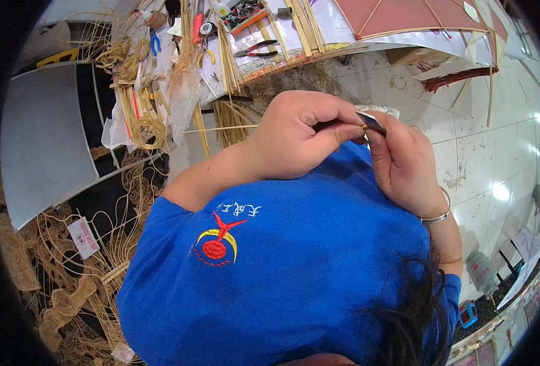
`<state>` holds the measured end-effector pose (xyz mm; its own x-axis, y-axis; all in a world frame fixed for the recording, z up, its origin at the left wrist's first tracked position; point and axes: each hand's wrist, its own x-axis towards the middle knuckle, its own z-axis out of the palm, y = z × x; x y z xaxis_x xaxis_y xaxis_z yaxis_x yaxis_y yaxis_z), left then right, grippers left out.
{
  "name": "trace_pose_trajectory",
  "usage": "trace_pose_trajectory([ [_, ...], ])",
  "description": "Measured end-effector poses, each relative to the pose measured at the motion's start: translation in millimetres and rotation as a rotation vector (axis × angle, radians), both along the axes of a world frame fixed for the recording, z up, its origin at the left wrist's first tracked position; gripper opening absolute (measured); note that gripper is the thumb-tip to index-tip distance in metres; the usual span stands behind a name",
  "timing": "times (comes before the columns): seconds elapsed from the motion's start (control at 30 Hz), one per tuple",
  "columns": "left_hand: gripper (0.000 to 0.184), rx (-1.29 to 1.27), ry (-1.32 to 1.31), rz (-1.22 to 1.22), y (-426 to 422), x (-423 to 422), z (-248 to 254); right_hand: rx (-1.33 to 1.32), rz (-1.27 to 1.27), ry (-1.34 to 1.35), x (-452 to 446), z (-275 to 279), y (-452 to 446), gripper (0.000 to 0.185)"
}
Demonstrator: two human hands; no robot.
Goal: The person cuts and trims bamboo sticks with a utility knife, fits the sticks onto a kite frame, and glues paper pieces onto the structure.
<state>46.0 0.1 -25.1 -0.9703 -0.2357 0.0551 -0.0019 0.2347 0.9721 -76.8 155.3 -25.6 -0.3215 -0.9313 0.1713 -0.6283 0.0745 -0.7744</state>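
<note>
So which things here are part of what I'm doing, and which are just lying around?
Likely part of the job:
dark flat piece, held
pale strip, seemingly held too

Apparently just lying about:
black-handled pliers
blue-handled tool
clear bottle

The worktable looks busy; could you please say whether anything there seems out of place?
The worktable looks untidy at left, where a blue-handled tool lies beside tangled pale strips. Nothing seems odd where left hand and right hand meet at a dark piece.
</note>
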Motion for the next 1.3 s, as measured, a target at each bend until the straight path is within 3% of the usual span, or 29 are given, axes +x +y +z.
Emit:
trace_pose_trajectory([
  [0.43, 0.014, -0.12, 0.005, -0.004, 0.8, -3.0, 2.4, 0.054, 0.034, 0.028, -3.1, 1.8, 1.0, 0.021],
  [0.73, 0.015, -0.258, 0.116, 0.035, -3.3, -10.5, 13.2, -0.162, 0.003, 0.092, -13.7, -5.4, -2.9, 0.029],
  [0.83, 0.013, -0.321, 0.095, 0.005, -8.9, -8.0, 9.2, -0.064, -0.004, 0.049, -16.0, -0.5, 0.5, 0.03],
  [1.3, 0.01, -0.244, 0.156, 0.062, -8.1, -7.0, 1.6, -0.052, 0.05, -0.005, -12.8, -16.4, -6.8, 0.025],
])
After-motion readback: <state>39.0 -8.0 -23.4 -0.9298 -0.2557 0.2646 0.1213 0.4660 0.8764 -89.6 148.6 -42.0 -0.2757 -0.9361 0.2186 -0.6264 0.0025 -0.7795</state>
